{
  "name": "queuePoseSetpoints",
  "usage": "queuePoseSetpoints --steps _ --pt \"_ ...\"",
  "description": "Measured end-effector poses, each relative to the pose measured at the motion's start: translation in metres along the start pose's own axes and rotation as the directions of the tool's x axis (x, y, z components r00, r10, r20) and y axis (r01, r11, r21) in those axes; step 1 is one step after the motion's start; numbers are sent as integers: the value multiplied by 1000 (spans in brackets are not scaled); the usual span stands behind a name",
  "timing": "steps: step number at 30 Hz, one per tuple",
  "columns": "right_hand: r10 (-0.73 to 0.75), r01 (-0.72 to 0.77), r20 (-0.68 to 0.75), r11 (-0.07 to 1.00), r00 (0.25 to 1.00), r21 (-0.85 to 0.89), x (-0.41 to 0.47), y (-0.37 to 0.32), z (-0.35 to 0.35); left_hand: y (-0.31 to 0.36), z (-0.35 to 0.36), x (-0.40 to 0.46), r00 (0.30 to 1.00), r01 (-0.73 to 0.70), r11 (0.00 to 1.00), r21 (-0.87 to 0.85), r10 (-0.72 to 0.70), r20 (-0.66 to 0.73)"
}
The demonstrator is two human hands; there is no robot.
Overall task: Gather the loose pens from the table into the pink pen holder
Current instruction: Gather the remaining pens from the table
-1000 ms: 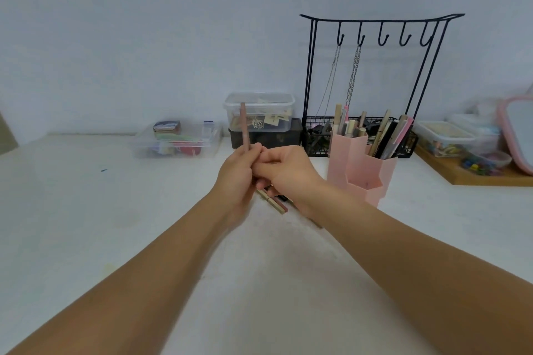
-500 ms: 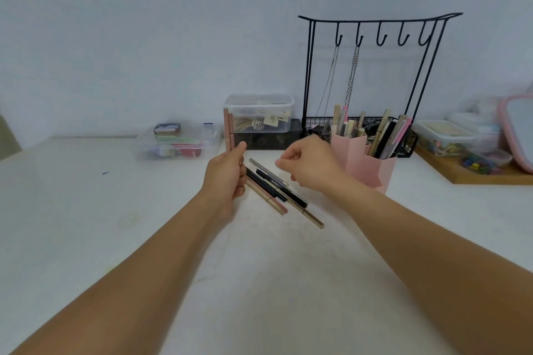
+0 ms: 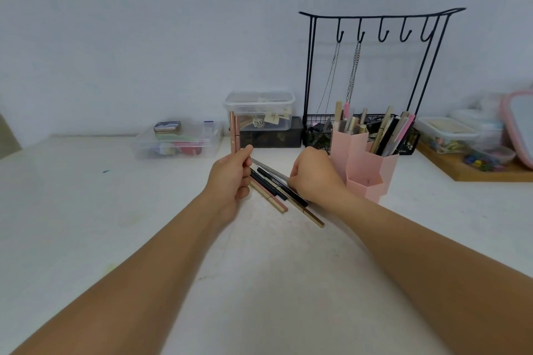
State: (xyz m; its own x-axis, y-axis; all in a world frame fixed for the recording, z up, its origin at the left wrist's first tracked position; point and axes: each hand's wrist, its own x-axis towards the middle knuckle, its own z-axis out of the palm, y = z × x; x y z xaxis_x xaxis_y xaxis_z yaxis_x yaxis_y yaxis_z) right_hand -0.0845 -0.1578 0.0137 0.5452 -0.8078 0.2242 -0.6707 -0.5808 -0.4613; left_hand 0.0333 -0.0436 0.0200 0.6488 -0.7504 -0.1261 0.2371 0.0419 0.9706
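The left hand (image 3: 230,179) held two slim rose-pink pens (image 3: 234,132) upright, side by side, its thumb and curled fingers pinched round their lower ends just above the white worktop (image 3: 86,225). The right hand (image 3: 313,174) hovered low with its fingers curled down over the far ends of the loose pens (image 3: 284,193), its fingertips at a grey one; whether it actually gripped any pen could not be told, since the back of the hand hid the contact.

The loose pens lay in a slanted fan on the worktop between the two hands: black barrels, a grey one, and tan ones with pink or gold ends, all touching or nearly so.

The pink hexagonal plastic pen holder (image 3: 364,170) stood just right of the right hand, its joined tubes already crowded with pens and pencils. Behind it rose a black wire jewellery stand (image 3: 375,37) with hooks, two chains hanging from them. Farther left along the wall sat a clear lidded plastic box (image 3: 259,109) stacked on a dark box, and a low clear tray of small items (image 3: 178,140). A wooden board (image 3: 476,173) carrying containers lay at the right edge.
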Motion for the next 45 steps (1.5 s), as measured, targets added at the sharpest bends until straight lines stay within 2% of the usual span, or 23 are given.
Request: queuePoseSetpoints --steps 2,5,7,10,12,14,22,27,30,32,33,36,38,45 --pt "28 -27 -15 996 999 88 -3 -2 -1 -1 0 0 1000 -7 999 -43 8 14" --pt "58 -30 -61 921 996 389 -8 -11 -11 -2 1 1 999 -23 995 -101 26 33" --pt "76 -52 -11 773 997 633 -15 -22 -19 -2 2 1 998 -38 989 -139 44 37" --pt "-16 -181 214 475 977 861 -29 -42 -21 -1 3 -2 994 -81 978 -191 94 59" --pt "-84 -247 298 376 951 893 -37 -51 -15 -1 4 -5 989 -101 976 -192 119 88" --pt "-112 -264 319 347 941 900 -41 -54 -10 0 5 -7 986 -112 976 -187 132 98" --pt "-72 -179 256 537 964 824 -44 -51 -4 -5 7 -4 989 -126 984 -127 135 65" --pt "-134 -60 232 735 964 675 -41 -46 -16 -8 6 -5 973 -231 969 89 228 41" --pt "-132 78 53 818 990 571 -29 -44 -42 0 0 -2 969 -248 966 71 249 -3" --pt "-132 136 -39 894 990 427 -17 -36 -58 6 -5 -1 974 -220 971 91 224 -35" --pt "-142 136 -9 930 990 342 -12 -31 -62 8 -7 -1 978 -199 976 93 203 -46" --pt "-81 71 197 996 977 60 -8 -19 -49 7 -7 0 988 -131 988 84 137 -71" --pt "-56 71 228 996 972 -58 -7 -14 -35 6 -6 -1 992 -107 990 92 113 -60" --pt "-26 48 262 996 965 -79 -5 -7 -32 -2 -2 -5 995 -100 992 72 99 12"
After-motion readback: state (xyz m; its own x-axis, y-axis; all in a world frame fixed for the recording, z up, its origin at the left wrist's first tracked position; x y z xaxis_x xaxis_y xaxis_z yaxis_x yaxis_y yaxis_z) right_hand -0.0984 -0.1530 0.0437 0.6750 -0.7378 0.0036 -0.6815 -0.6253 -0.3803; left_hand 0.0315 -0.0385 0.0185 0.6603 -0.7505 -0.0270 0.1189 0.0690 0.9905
